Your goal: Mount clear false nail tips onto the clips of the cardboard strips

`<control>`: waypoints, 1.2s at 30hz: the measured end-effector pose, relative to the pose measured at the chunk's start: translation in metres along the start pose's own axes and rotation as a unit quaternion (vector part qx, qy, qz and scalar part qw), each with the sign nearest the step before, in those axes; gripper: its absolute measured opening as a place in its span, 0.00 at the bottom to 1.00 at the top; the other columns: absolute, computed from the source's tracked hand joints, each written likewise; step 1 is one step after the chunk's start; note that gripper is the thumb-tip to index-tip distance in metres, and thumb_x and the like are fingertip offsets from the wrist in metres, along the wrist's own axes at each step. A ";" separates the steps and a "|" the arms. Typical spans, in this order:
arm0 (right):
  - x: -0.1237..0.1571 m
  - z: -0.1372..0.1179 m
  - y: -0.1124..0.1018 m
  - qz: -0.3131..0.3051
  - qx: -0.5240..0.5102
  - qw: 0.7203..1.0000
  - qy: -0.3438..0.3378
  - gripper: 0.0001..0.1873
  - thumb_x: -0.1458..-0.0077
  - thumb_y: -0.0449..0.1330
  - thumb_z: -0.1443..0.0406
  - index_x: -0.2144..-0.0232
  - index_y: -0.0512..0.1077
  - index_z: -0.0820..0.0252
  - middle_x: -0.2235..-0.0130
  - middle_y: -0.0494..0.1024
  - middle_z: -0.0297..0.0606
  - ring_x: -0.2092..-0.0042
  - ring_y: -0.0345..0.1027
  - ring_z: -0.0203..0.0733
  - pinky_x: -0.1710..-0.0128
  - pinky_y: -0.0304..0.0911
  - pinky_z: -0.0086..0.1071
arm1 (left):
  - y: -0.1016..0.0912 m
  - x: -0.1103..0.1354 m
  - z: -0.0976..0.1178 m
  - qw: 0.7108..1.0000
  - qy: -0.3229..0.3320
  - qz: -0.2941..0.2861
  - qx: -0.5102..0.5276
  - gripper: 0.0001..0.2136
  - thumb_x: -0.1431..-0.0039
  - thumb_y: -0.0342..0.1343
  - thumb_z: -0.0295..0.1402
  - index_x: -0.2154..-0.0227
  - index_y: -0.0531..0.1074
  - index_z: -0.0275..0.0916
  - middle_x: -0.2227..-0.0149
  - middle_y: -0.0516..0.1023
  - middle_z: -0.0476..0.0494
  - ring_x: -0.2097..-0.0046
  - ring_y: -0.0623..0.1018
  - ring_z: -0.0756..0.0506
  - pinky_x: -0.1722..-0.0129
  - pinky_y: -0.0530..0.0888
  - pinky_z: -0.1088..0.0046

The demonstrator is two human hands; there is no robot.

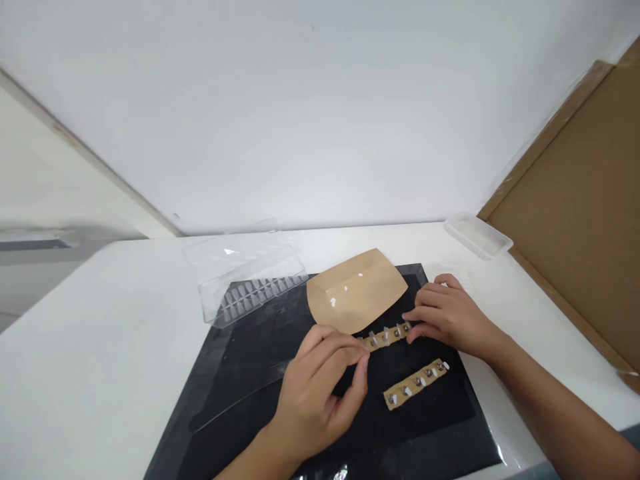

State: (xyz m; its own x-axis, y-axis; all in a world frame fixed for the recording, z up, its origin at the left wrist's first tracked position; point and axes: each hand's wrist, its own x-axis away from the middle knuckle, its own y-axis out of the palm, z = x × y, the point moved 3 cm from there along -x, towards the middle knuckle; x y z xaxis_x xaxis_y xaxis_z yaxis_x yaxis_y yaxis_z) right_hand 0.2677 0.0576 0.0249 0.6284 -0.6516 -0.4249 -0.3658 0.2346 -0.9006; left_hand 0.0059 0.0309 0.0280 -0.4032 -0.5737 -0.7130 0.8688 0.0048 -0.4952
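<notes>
Two hands hold a cardboard strip [385, 337] set with small metal clips and white tips, just over a black mat [440, 427]. The left hand [313, 393] pinches its left end in a closed grip, while the right hand [450, 317] closes its fingers on the right end. A second strip [415, 385] lies on the mat below a kraft paper tray [355, 290], and a clear plastic case [253, 287] of nail tips overlaps the mat's far corner on the white surface [100, 353].
</notes>
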 end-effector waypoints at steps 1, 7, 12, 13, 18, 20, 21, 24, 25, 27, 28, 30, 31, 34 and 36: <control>0.000 0.000 0.000 -0.001 -0.001 1.000 0.000 0.19 0.34 0.63 0.48 0.60 0.81 0.55 0.67 0.79 0.33 0.62 0.71 0.40 0.50 0.53 0.40 | 0.000 0.000 0.000 1.000 0.000 0.001 0.001 0.10 0.39 0.60 0.16 0.61 0.75 0.36 0.62 0.82 0.41 0.61 0.78 0.45 0.57 0.75 0.62; -0.001 0.000 0.002 -0.011 -0.014 1.000 0.005 0.19 0.32 0.62 0.48 0.60 0.81 0.55 0.67 0.79 0.34 0.62 0.71 0.40 0.51 0.52 0.39 | 0.000 0.000 0.000 1.000 -0.001 0.003 0.001 0.10 0.39 0.60 0.16 0.61 0.75 0.36 0.62 0.82 0.41 0.61 0.77 0.45 0.57 0.74 0.62; 0.001 0.001 0.004 -0.036 -0.027 0.999 0.018 0.17 0.32 0.62 0.49 0.58 0.81 0.54 0.66 0.79 0.33 0.62 0.71 0.39 0.53 0.53 0.38 | -0.001 0.000 0.001 1.000 -0.002 0.004 -0.001 0.10 0.39 0.59 0.15 0.61 0.74 0.36 0.63 0.82 0.41 0.61 0.78 0.44 0.57 0.74 0.61; 0.002 0.001 0.004 -0.036 -0.025 0.999 0.020 0.17 0.32 0.62 0.49 0.58 0.81 0.54 0.66 0.79 0.33 0.62 0.71 0.39 0.52 0.53 0.38 | -0.001 0.000 0.001 1.000 -0.003 0.005 -0.002 0.10 0.39 0.59 0.16 0.61 0.75 0.36 0.63 0.82 0.41 0.61 0.78 0.44 0.57 0.74 0.61; 0.002 0.002 0.005 -0.032 -0.021 0.999 0.019 0.18 0.34 0.64 0.48 0.57 0.82 0.54 0.66 0.79 0.33 0.62 0.72 0.40 0.52 0.54 0.38 | -0.002 -0.001 0.001 1.000 0.000 0.006 -0.009 0.09 0.38 0.58 0.16 0.62 0.74 0.38 0.63 0.83 0.42 0.62 0.79 0.44 0.57 0.74 0.61; 0.002 0.003 0.004 -0.027 -0.034 0.999 0.021 0.19 0.35 0.64 0.47 0.56 0.81 0.54 0.65 0.80 0.35 0.61 0.72 0.41 0.52 0.55 0.39 | -0.002 -0.001 0.001 1.000 -0.001 0.005 -0.010 0.09 0.38 0.58 0.17 0.62 0.74 0.37 0.63 0.82 0.42 0.62 0.79 0.44 0.57 0.74 0.61; 0.002 0.004 0.004 -0.025 -0.043 0.998 0.024 0.20 0.35 0.64 0.47 0.56 0.80 0.55 0.64 0.80 0.35 0.61 0.73 0.41 0.52 0.55 0.39 | -0.002 -0.001 0.001 1.000 -0.001 0.005 -0.010 0.09 0.38 0.59 0.17 0.62 0.74 0.37 0.63 0.82 0.42 0.62 0.79 0.44 0.57 0.74 0.61; 0.003 0.005 0.004 -0.024 -0.079 0.996 0.035 0.22 0.37 0.66 0.46 0.52 0.79 0.55 0.62 0.81 0.36 0.58 0.74 0.43 0.52 0.57 0.39 | -0.003 -0.001 0.001 1.000 0.002 0.004 -0.012 0.09 0.38 0.59 0.17 0.62 0.75 0.37 0.64 0.82 0.41 0.62 0.78 0.44 0.57 0.74 0.61; 0.003 0.006 0.004 -0.021 -0.092 0.995 0.036 0.23 0.39 0.67 0.46 0.51 0.78 0.54 0.61 0.81 0.36 0.57 0.75 0.43 0.52 0.58 0.39 | -0.003 -0.001 0.001 1.000 0.002 0.005 -0.012 0.09 0.38 0.59 0.17 0.62 0.75 0.37 0.64 0.82 0.41 0.62 0.78 0.44 0.57 0.74 0.61; 0.003 0.006 0.005 -0.013 -0.114 0.993 0.033 0.22 0.40 0.69 0.47 0.51 0.78 0.53 0.59 0.82 0.37 0.56 0.76 0.43 0.52 0.60 0.39 | -0.003 -0.001 0.000 1.000 0.000 0.004 -0.011 0.09 0.38 0.59 0.17 0.62 0.75 0.37 0.64 0.82 0.42 0.63 0.78 0.44 0.58 0.74 0.61; 0.003 0.006 0.006 -0.009 -0.122 0.992 0.030 0.20 0.40 0.70 0.48 0.53 0.79 0.53 0.58 0.82 0.37 0.55 0.76 0.43 0.52 0.61 0.38 | -0.003 -0.001 -0.001 1.000 -0.002 0.004 -0.010 0.09 0.38 0.59 0.17 0.62 0.75 0.37 0.64 0.82 0.42 0.63 0.78 0.45 0.58 0.74 0.61; 0.003 0.005 0.007 -0.004 -0.134 0.991 0.022 0.15 0.39 0.70 0.50 0.59 0.80 0.52 0.59 0.83 0.36 0.55 0.77 0.43 0.52 0.64 0.38 | -0.003 -0.001 -0.002 1.000 -0.004 0.003 -0.010 0.09 0.38 0.59 0.17 0.62 0.75 0.38 0.64 0.82 0.42 0.63 0.78 0.45 0.58 0.74 0.61; 0.002 0.004 0.007 -0.003 -0.140 0.990 0.016 0.13 0.38 0.69 0.51 0.61 0.80 0.52 0.59 0.83 0.36 0.54 0.78 0.43 0.52 0.65 0.38 | -0.003 0.000 -0.002 1.000 -0.005 0.002 -0.010 0.09 0.38 0.59 0.17 0.62 0.75 0.38 0.64 0.82 0.42 0.63 0.78 0.45 0.58 0.74 0.61; 0.002 0.003 0.008 0.004 -0.160 0.987 0.001 0.11 0.37 0.70 0.54 0.66 0.80 0.53 0.58 0.84 0.35 0.50 0.79 0.45 0.51 0.69 0.37 | -0.004 0.000 -0.002 1.000 -0.004 0.002 -0.005 0.09 0.38 0.58 0.17 0.63 0.74 0.38 0.65 0.82 0.43 0.64 0.78 0.45 0.58 0.74 0.61; 0.001 0.003 0.009 0.007 -0.171 0.985 0.001 0.11 0.38 0.70 0.54 0.67 0.80 0.53 0.58 0.84 0.35 0.49 0.79 0.45 0.51 0.70 0.37 | -0.004 0.000 -0.001 1.000 0.002 -0.002 -0.002 0.09 0.38 0.58 0.17 0.63 0.74 0.38 0.65 0.82 0.43 0.64 0.78 0.45 0.58 0.74 0.61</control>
State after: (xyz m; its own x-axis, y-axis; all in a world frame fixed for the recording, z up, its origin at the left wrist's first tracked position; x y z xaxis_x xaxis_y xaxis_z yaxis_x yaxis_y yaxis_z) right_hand 0.2674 0.0608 0.0163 0.6209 -0.6510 -0.4367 -0.5843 -0.0130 -0.8114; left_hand 0.0027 0.0318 0.0298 -0.4071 -0.5709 -0.7130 0.8664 0.0056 -0.4993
